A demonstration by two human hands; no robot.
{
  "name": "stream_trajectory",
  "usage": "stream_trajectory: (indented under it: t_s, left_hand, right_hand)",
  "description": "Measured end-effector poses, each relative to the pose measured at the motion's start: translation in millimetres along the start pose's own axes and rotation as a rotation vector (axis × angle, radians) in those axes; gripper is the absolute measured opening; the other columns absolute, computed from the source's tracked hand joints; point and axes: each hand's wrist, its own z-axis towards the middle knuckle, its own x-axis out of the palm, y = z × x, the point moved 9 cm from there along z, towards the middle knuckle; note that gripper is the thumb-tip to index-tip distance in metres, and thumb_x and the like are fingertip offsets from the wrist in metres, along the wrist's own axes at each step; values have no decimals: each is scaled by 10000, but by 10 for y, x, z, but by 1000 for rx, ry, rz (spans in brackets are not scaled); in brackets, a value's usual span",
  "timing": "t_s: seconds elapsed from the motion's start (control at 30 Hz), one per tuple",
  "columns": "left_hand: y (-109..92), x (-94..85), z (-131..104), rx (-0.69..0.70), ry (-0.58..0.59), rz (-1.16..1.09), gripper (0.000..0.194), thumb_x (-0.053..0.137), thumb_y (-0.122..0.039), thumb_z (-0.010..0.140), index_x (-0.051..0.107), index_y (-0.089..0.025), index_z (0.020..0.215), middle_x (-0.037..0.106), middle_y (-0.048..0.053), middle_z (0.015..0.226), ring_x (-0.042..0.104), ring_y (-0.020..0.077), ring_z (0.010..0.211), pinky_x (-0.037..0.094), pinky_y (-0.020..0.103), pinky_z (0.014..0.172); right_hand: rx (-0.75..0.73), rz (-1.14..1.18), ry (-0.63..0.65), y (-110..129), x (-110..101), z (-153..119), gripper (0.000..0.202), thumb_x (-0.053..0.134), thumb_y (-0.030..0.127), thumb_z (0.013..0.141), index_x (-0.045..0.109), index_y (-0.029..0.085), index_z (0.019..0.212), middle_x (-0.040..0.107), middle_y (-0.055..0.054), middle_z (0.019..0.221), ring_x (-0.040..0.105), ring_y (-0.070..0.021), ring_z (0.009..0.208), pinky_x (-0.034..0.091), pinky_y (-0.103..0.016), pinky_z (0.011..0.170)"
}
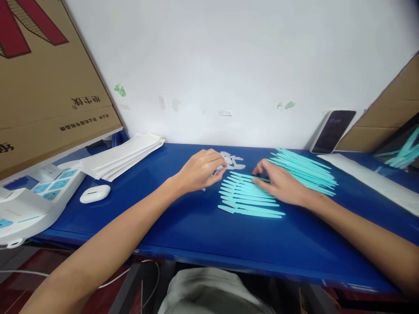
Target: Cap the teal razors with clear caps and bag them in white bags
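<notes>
Turquoise knife-shaped sticks [252, 212] lie side by side in a row on the blue table [203, 231]. Behind and to the right of the row is a denser pile of the same sticks [304, 170]. My right hand [278, 181] is over the far right end of the row, fingers curved at the farthest sticks; whether it grips one is unclear. Small whitish translucent pieces [234, 161] lie heaped near the wall. My left hand [204, 170] is just left of them, thumb and fingers curled close together at the heap's edge, and anything between the fingertips is too small to name.
White flat sleeves [127, 152] are stacked at the back left, near a white earbud case [94, 194] and a power strip [62, 192]. A phone [333, 131] leans on the wall at the right, by a long white sheet [369, 176]. Cardboard stands at both sides.
</notes>
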Motion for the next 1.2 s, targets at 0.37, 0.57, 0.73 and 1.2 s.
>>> stream_trajectory:
  t_s: [0.37, 0.57, 0.73, 1.2]
  left_hand:
    - [170, 189, -110, -161, 82, -68, 92, 539, -188, 964, 626, -177, 988, 725, 14, 965, 622, 171, 856, 309, 355, 825]
    - [231, 193, -118, -238, 24, -154, 80, 570, -169, 919, 644, -168, 949, 734, -12, 870, 621, 122, 683, 307, 352, 830]
    - [236, 201, -127, -223, -30, -206, 112, 574, -159, 906, 675, -169, 952, 737, -8, 830, 643, 118, 639, 403, 320, 829]
    - [253, 221, -125, -350, -71, -414, 182, 537, -239, 963, 698, -173, 1018, 696, 34, 867, 596, 130, 694, 459, 249, 659]
  right_hand:
    - [-38, -27, 17, -67, 43, 26, 333, 463, 369, 967, 716, 215, 1119, 756, -89, 1142, 697, -290, 1052, 542, -454, 924]
    - [-89, -55, 2, -22, 49, 1, 374, 421, 303, 982, 719, 180, 1172, 699, -128, 1061, 687, -269, 915, 561, -414, 795]
    - [-121, -40, -48, 69, -1, -15, 353, 362, 328, 1024, 660, 192, 1153, 641, -128, 1065, 658, -259, 898, 531, -410, 793]
    - [-37, -188, -88, 167, -112, -67, 398, 281, 437, 1069, 555, 246, 1286, 754, -63, 1015, 698, -255, 817, 463, -348, 641]
